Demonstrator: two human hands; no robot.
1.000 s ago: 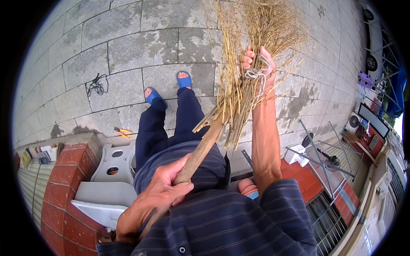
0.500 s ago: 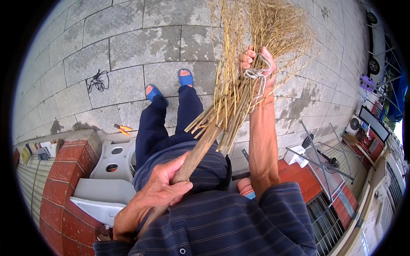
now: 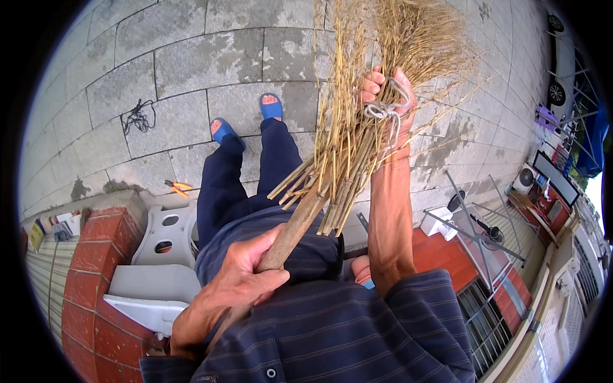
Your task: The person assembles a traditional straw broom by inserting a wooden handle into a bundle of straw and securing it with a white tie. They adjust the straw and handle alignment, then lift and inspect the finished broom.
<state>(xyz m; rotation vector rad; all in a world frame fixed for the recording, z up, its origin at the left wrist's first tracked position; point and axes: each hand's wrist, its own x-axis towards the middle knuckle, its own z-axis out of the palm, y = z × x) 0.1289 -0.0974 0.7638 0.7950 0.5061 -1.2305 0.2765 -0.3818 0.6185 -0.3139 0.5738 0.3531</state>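
Over the paving [image 3: 185, 60], ahead and to the right, holds the straw [image 3: 363, 135] with its cut ends [image 3: 329, 226] farther down the stick [image 3: 295, 233] than a second ago, apparently seating that stick deeper and leaving less of it bare. Grips the stick in the left hand [image 3: 244, 269] with fingers clamped round it, and supports the straw in the right hand [image 3: 407, 115] with fingers curled round it beside the tied cord [image 3: 382, 111].

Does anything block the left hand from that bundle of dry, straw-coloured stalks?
Nothing visible does. The left hand grips a brown wooden stick that runs up to the bundle of dry, straw-coloured stalks, which the right hand holds near a white cord.
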